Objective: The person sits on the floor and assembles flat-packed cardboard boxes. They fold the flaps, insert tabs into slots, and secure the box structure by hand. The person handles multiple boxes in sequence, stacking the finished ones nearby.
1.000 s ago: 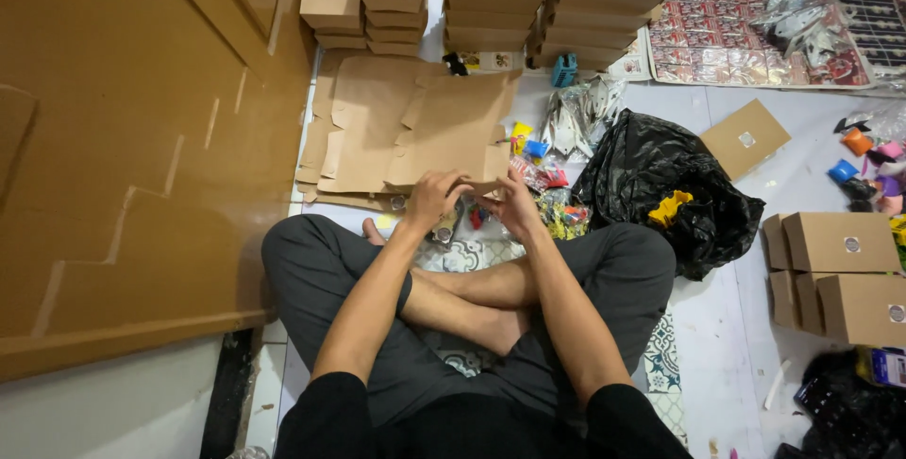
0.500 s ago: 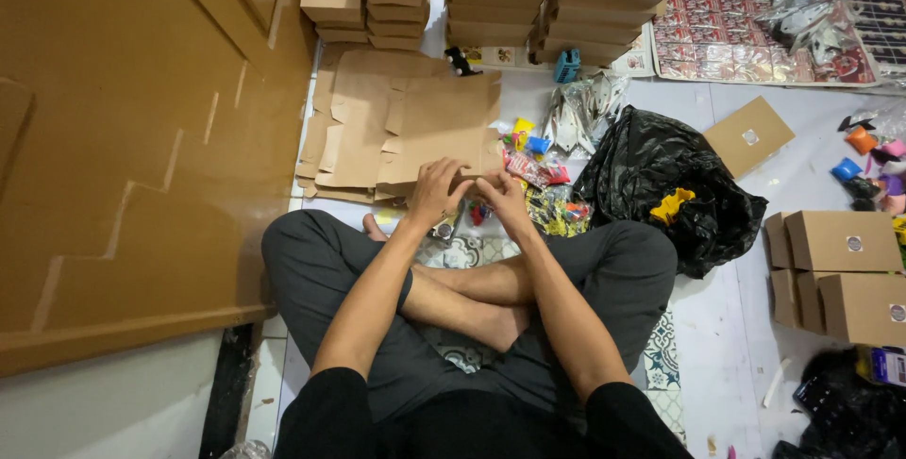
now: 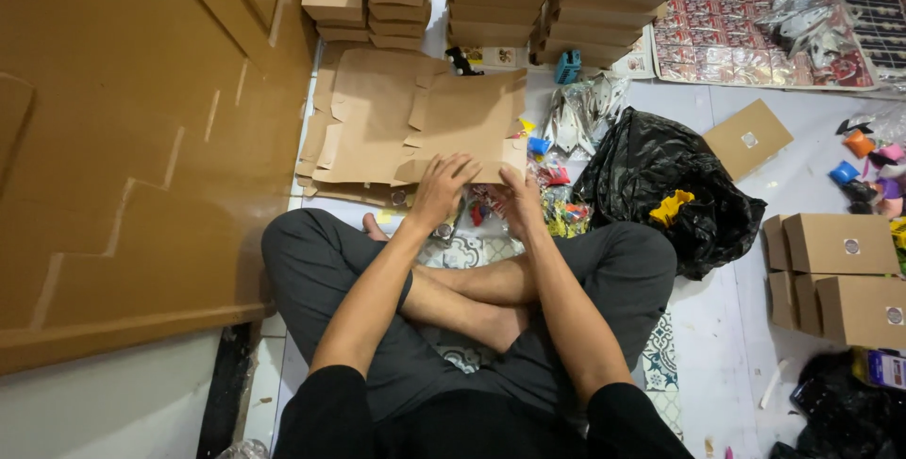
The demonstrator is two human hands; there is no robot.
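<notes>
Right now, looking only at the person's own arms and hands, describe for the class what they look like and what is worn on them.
Both arms are bare from above the elbow down, each coming out of a short black sleeve. The left hand and right hand are bare too: no gloves, and no watch, bracelet or ring that shows from this head view. No markings are visible on either forearm.

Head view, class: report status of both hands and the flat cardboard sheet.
Left hand flat on flat brown cardboard box blank. Right hand gripping its near edge. Small colourful toys crowd beside.
</notes>
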